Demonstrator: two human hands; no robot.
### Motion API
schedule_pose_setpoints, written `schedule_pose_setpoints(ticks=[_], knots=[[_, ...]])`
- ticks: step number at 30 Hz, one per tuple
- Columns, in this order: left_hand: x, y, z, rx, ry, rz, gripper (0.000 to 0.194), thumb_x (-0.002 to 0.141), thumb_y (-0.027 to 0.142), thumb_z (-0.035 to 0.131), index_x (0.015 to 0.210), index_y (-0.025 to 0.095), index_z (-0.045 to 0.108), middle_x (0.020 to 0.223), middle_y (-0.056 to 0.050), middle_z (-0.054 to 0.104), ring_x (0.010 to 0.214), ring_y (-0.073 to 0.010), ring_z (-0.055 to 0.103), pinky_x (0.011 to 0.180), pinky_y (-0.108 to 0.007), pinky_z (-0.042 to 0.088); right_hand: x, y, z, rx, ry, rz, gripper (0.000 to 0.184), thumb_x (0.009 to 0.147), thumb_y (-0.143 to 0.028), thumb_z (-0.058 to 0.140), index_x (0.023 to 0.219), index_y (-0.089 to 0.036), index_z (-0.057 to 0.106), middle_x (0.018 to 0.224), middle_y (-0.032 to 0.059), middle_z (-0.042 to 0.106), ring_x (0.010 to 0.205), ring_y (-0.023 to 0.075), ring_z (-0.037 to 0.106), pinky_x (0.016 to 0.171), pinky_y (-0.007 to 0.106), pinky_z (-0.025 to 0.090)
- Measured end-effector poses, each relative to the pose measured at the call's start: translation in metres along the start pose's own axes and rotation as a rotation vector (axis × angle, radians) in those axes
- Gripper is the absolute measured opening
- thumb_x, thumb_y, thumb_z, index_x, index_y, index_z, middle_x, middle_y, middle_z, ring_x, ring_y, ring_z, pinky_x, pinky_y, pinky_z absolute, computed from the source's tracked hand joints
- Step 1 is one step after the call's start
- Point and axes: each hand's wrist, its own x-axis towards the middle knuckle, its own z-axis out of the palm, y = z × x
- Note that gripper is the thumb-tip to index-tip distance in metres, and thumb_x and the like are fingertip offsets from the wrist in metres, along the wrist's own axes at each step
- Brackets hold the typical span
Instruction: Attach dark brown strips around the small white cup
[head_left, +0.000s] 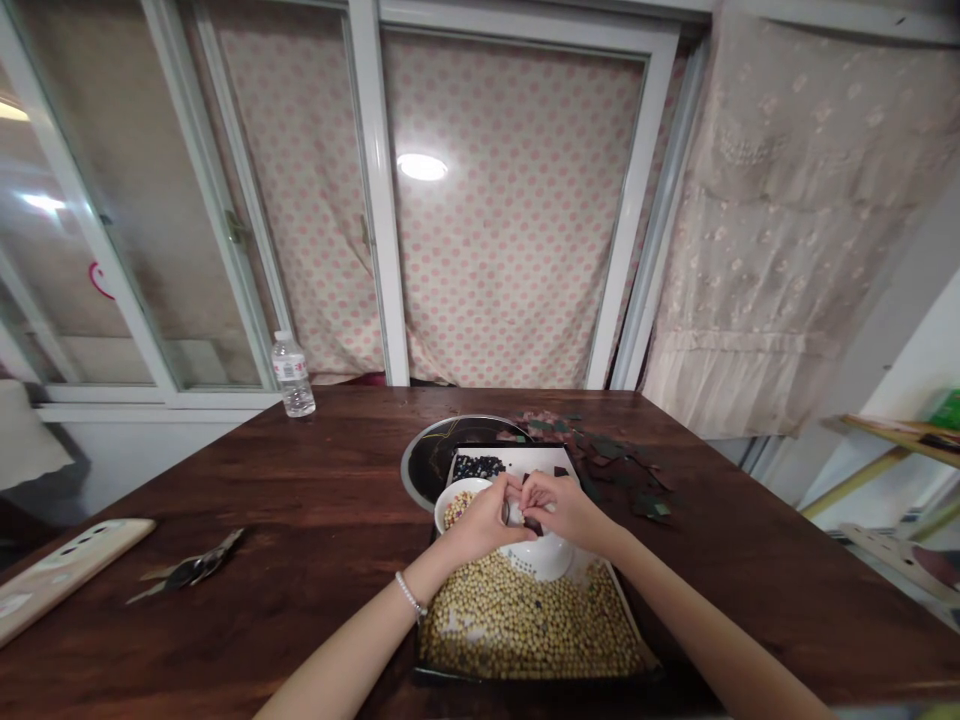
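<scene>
A dark tray near the table's front edge holds a thick layer of tan beans, a patch of dark beans at its far end and two white bowls. My left hand and my right hand meet above the nearer white bowl, fingers pinched together on a small dark piece I cannot make out. A second white bowl with mixed beans sits just left of my left hand. A bead bracelet circles my left wrist.
A round dark plate lies behind the tray. Dark paper scraps are scattered to the right. Scissors and a long pale board lie at left, a water bottle stands by the window. The table is dark wood.
</scene>
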Motion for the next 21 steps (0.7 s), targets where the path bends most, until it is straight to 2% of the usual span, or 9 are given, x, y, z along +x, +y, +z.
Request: schedule_pose_setpoints(ticks=[6,14,21], knots=[[-0.0011,-0.0025,-0.0012,0.013,0.004,0.003,0.043,0.063,0.024,0.076,0.095,0.020,0.047,0.094,-0.002,0.063,0.090,-0.0214,0.059,0.079,-0.031,0.043,0.0039,-0.0009,0.0002,-0.016,-0.131,-0.029,0.020,0.067,0.000,0.057,0.070,-0.019,0.052,0.066,-0.0033,0.059,0.063,0.0129,0.059,0.060,0.024,0.048],[-0.0012,-0.0016,-0.0012,0.027,-0.002,0.011,0.042,0.063,0.020,0.075,0.093,0.020,0.046,0.095,-0.002,0.063,0.090,-0.0205,0.058,0.079,-0.029,0.042,0.0017,0.0053,-0.0008,-0.122,-0.113,-0.050,0.028,0.066,0.005,0.045,0.079,-0.020,0.046,0.068,-0.0036,0.052,0.065,0.0131,0.052,0.061,0.023,0.041],[-0.0011,-0.0030,-0.0013,0.048,0.007,-0.013,0.042,0.063,0.025,0.075,0.094,0.019,0.047,0.093,-0.002,0.062,0.087,-0.0207,0.058,0.076,-0.029,0.042,0.0002,0.0076,0.0002,-0.182,-0.121,-0.094,0.025,0.070,0.002,0.046,0.082,-0.020,0.045,0.074,-0.0012,0.050,0.069,0.0147,0.049,0.064,0.025,0.039]])
